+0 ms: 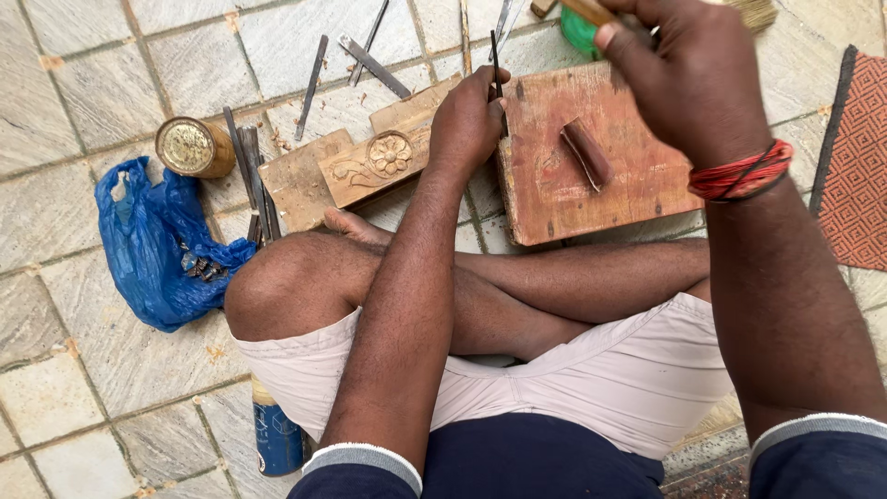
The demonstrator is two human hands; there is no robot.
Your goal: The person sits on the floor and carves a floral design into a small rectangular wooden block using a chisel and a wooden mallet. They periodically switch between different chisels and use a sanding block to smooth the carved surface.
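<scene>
Head view: the person sits cross-legged on a tiled floor (pixel 83 388). The left hand (pixel 467 120) is closed around a thin metal chisel (pixel 496 65), its tip set at the left edge of a reddish wooden board (pixel 591 199) that lies on the floor before the knees. The right hand (pixel 688 79) is raised above the board's far edge, fingers curled tight around a wooden handle (pixel 587 11); what the handle carries is out of the picture. A small dark wood block (pixel 587 152) rests on the middle of the board. Just left of the board lies a carved wood strip (pixel 383 162) with a flower rosette, touching a plainer plank.

Judging from the grip, the chisel is slim and held near its top, so a blow landing off-centre could skid it sideways along the board's edge or catch the left hand's knuckles. The bare foot beside the carved strip sits close to the tip's path.

Containers: a round brass tin (pixel 191 146) lies on its side toward the floor's far left, lid on, contents hidden. A crumpled blue plastic bag (pixel 152 245) beside the left knee shows a few small dark metal pieces at its mouth. A blue can (pixel 277 439) stands by the hip, contents unseen. Loose metal tools (pixel 370 63) lie scattered beyond the strip.
</scene>
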